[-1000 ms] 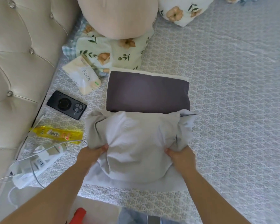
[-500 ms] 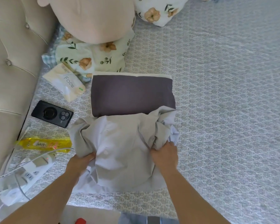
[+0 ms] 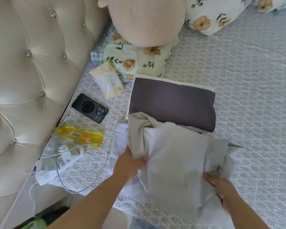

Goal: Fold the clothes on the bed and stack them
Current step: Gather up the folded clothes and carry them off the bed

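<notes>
Near the bed's [image 3: 254, 100] front edge, the left hand [image 3: 128, 166] gripped the left side of a pale grey garment [image 3: 173, 156], fingers curled into a bunched fold. The right hand [image 3: 221, 187] pinched the garment's crumpled right edge. The garment's far edge overlapped the near edge of a folded dark grey garment [image 3: 172, 103], which lay flat on a white piece just beyond. Leftward lay a power strip [image 3: 63, 162], a yellow packet [image 3: 79, 136], a black phone [image 3: 90, 108] and a tissue pack [image 3: 108, 81], beside the tufted headboard [image 3: 31, 71]. Open bedcover extended to the right. Floral pillows [image 3: 139, 63] and a beige cushion [image 3: 147, 20] bounded the far side.
</notes>
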